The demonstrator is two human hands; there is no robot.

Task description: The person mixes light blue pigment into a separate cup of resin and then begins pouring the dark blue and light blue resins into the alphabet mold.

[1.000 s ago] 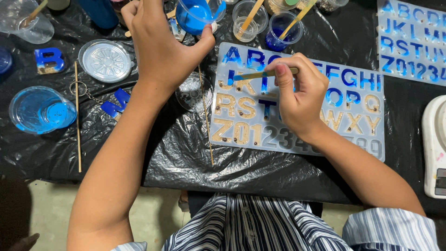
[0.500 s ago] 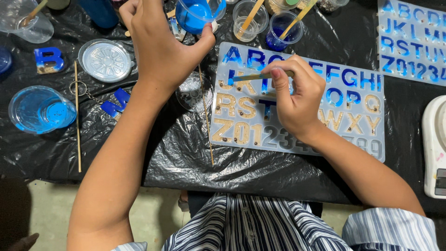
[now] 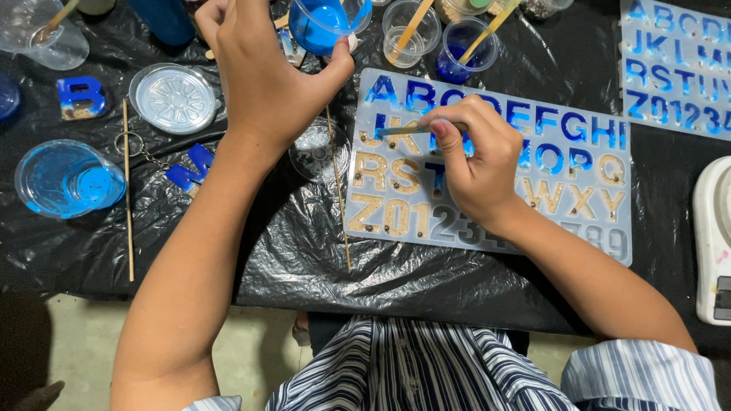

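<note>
Black plastic sheet [image 3: 304, 259], right hand [image 3: 476, 164] pinching stick [image 3: 407, 130] over letter mold [image 3: 601, 190], left hand [image 3: 263, 72] seemingly gripping blue cup [image 3: 324, 23].

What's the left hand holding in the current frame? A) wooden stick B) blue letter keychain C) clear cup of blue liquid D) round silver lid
C: the left hand grips a clear cup of blue liquid by its rim, above the alphabet mould, while the right hand holds a thin stick over the letters.
</note>
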